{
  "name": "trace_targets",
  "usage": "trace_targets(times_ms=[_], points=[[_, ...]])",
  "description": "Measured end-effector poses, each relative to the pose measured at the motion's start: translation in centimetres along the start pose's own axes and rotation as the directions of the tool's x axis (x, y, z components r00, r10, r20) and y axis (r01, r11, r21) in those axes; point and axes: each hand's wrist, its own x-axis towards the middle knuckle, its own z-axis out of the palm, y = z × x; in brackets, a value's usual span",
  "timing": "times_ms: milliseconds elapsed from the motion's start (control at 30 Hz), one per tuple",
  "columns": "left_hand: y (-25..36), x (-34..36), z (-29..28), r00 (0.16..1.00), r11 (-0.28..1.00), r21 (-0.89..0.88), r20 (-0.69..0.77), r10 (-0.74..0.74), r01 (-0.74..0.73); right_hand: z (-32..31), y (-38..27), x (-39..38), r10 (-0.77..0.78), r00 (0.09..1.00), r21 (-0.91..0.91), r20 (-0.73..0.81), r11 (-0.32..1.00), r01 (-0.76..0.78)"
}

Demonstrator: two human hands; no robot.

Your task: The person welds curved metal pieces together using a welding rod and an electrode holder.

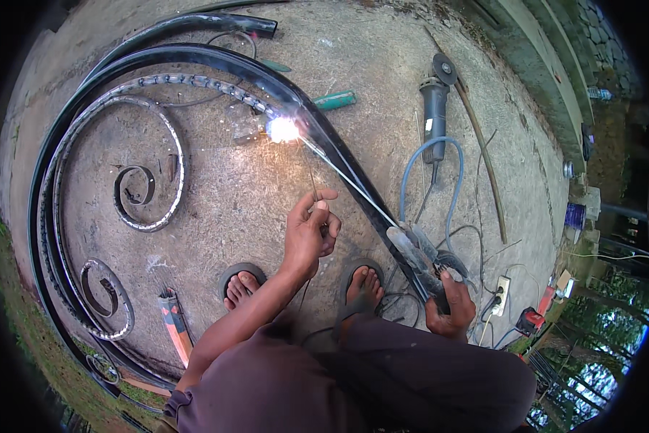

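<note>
My right hand (450, 307) grips the handle of a welding electrode holder (414, 252). From its jaws a long thin welding electrode (349, 180) slants up and left to a bright arc (284, 130). The arc burns where a ridged curved metal bar (194, 81) meets a black curved metal tube (324, 133); glare hides the joint itself. My left hand (310, 231) is closed in a pinch around a thin dark rod (312, 177), whose upper end points toward the arc. Scrolled metal (181, 155) curls on the concrete to the left.
An angle grinder (434, 112) with a blue cable lies at the right, beside a long stick (483, 144). A green-handled tool (335, 99) rests behind the tube. Near my sandalled feet is a pack of electrodes (174, 321). A power strip (501, 296) with plugs sits at the right.
</note>
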Motion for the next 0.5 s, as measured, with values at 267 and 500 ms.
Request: trace_targets(times_ms=[267,500], points=[[0.3,-0.2,0.1,1.000,0.999,-0.032,-0.021,0.007,-0.008,-0.2,0.1,-0.2,-0.010,1.000,-0.006,0.018,1.000,0.010],[1.2,-1.0,0.0,0.998,0.999,-0.003,-0.032,0.047,-0.047,0.6,0.7,-0.4,-0.043,0.996,-0.031,-0.084,0.999,0.040]])
